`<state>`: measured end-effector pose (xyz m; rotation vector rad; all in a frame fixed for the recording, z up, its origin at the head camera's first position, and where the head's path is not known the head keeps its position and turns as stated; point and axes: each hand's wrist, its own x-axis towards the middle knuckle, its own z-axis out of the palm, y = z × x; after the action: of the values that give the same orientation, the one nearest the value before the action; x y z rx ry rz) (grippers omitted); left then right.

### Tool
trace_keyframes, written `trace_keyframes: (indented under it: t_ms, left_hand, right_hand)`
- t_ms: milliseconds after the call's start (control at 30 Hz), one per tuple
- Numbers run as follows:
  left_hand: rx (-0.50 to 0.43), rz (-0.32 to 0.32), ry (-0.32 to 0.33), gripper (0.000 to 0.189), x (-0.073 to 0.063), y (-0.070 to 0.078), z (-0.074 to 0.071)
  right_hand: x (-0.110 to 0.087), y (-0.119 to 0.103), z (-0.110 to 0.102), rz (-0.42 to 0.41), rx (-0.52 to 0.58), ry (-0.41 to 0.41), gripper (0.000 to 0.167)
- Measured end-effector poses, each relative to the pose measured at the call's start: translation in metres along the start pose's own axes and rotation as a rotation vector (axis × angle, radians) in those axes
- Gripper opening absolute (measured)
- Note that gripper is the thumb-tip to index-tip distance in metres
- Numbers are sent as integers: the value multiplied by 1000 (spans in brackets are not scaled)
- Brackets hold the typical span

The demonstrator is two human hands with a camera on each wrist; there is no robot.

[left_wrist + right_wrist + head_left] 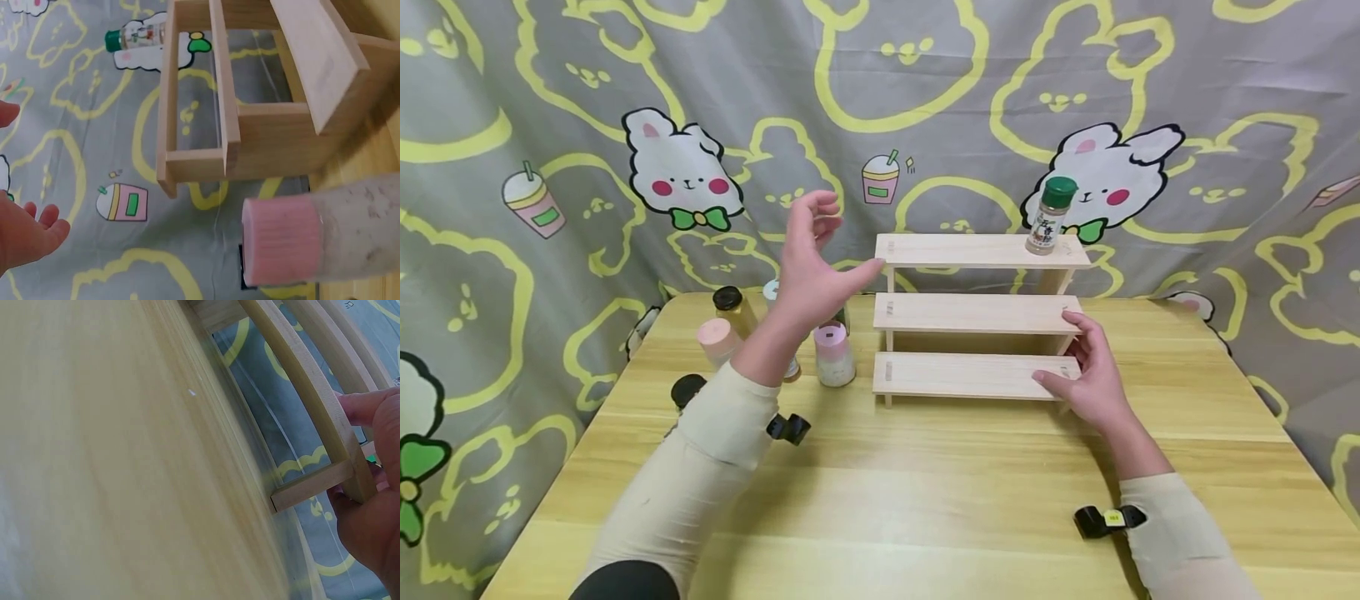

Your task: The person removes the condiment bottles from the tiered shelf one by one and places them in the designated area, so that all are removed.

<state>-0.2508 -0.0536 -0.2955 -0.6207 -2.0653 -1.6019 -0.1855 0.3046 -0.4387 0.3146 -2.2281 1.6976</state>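
A three-tier wooden shelf rack [973,312] stands on the table. My right hand [1093,379] grips its right end, thumb on the lowest board [312,394] and fingers up by the middle one. On the top board, toward the right, stands a spice bottle [1050,217] with a green cap. My left hand [816,279] is raised left of the rack, fingers spread and holding nothing. Below it is a shaker jar [835,357] with a pink lid; its ridged lid [284,240] looms large in the left wrist view.
More jars crowd the table's left side, partly behind my left forearm: a black-lidded jar [733,310], a pink-lidded jar [717,340] and a black lid [687,388] nearer me. A patterned curtain [955,100] hangs behind the wooden table [925,492].
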Motion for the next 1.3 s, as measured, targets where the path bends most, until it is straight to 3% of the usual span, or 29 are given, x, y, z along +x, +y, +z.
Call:
trace_keyframes:
  t_ms: [167, 467, 767, 1067, 1300]
  left_hand:
    - [-9, 1, -6, 80, 9, 0, 12]
    - [-17, 12, -77, 78, 22, -4, 40]
    - [-18, -75, -144, 80, 30, -5, 71]
    - [-43, -116, -146, 81, 34, -13, 90]
    - [-52, -130, -198, 82, 43, -12, 117]
  right_hand:
    - [1, 1, 0, -1, -2, 5, 92]
    - [0, 2, 0, -6, 19, 2, 91]
    - [0, 0, 0, 0, 22, 2, 91]
    - [2, 0, 3, -3, 29, -10, 90]
    - [0, 2, 0, -15, 36, 11, 90]
